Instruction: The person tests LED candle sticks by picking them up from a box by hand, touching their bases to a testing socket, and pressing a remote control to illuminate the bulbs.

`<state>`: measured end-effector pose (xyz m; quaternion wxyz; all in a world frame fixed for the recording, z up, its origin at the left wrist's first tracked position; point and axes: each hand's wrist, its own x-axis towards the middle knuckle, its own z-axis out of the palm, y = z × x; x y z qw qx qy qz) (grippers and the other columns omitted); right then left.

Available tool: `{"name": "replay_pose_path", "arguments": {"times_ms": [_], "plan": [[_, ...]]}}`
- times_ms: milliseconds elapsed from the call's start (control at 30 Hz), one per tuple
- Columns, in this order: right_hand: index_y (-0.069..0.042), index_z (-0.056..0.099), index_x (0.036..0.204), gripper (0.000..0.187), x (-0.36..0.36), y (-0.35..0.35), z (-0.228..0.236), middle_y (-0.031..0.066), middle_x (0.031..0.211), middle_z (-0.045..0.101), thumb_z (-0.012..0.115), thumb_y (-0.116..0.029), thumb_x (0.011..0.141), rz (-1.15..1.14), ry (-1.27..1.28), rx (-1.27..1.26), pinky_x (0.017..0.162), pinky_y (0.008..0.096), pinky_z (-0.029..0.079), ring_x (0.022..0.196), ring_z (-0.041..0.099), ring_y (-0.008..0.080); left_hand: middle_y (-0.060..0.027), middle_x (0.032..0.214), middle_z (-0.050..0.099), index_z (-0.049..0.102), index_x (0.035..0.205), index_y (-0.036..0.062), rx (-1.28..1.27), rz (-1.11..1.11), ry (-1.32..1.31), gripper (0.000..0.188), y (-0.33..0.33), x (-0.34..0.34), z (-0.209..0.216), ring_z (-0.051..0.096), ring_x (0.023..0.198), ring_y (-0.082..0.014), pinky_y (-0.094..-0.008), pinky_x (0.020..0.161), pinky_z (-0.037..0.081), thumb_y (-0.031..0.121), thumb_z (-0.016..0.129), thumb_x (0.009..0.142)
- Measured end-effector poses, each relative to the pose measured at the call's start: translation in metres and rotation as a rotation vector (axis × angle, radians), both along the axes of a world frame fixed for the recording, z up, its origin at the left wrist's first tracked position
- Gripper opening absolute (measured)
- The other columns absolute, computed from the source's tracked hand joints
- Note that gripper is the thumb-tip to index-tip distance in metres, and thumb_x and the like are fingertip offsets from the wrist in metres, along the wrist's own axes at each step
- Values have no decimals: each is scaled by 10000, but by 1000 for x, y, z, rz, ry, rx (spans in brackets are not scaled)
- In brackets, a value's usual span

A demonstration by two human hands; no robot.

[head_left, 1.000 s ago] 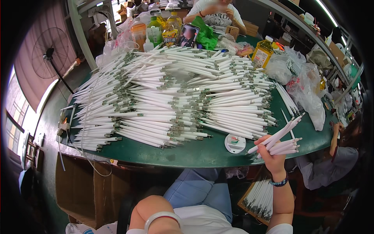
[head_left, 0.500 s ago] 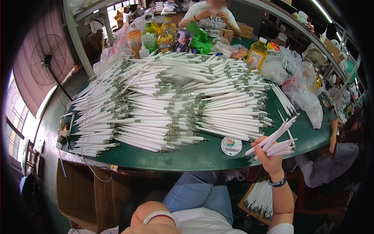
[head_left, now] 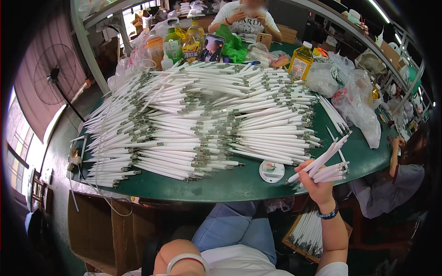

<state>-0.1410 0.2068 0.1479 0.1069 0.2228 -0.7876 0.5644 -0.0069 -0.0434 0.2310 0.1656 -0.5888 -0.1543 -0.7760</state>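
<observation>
My right hand [head_left: 317,187], with a beaded bracelet on its wrist, is closed around several white pen-shaped sticks [head_left: 328,158]. They fan out above the table's near right edge; some point up to the right, others lie more level. Each seems to have a pointed tip at one end and a small greenish, metallic part at the other. A large pile of like sticks [head_left: 179,138] covers the middle of the green table [head_left: 207,191]. Just left of my right hand lies a round white device [head_left: 272,171]. My left hand [head_left: 186,268] is bent toward me below a white bangle, its fingers hidden.
Bottles [head_left: 173,45], a phone [head_left: 213,48] and a green bag [head_left: 232,43] stand behind the pile. Clear plastic bags [head_left: 357,106] lie at right. Below the table are a box of sticks [head_left: 306,234] and a cardboard box [head_left: 92,230]. Two other people sit nearby.
My left hand has dropped lower, mostly out of the picture. My right hand keeps its sticks and has barely moved. The view has shifted slightly.
</observation>
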Motion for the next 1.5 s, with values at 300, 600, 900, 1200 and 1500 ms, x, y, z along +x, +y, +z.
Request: {"name": "replay_pose_path", "arguments": {"times_ms": [300,600,900,1200,1500], "plan": [[21,583,823,91,-1,-2,2,61,737,597,564,8,735,16,-8,9,534,196,427,619,549,75,-168,732,545,426,956,68,-59,-65,-40,181,2,0,7,577,646,-299,-467,774,410,188,481,832],[27,583,831,101,0,-2,3,81,741,608,566,5,734,22,-17,19,562,218,459,644,585,109,-159,710,538,421,945,88,-56,-81,10,147,4,0,8,567,609,-281,-459,760,420,184,463,841],[29,585,828,104,-2,-2,1,76,716,605,570,13,726,17,4,16,553,215,457,632,583,107,-157,837,486,440,962,57,78,-49,-42,194,2,5,4,525,735,-274,-414,622,509,145,515,806],[30,589,812,89,-1,-3,0,65,692,600,566,18,727,2,27,3,530,210,441,598,569,93,-148,869,468,427,1006,60,85,10,-16,230,4,10,-1,499,763,-255,-399,618,529,113,514,799],[34,593,801,81,-2,-2,0,67,673,600,568,19,725,24,36,13,511,208,431,575,565,93,-140,868,470,423,1017,60,89,97,46,237,4,11,-1,499,755,-240,-395,605,537,103,509,800]]}}
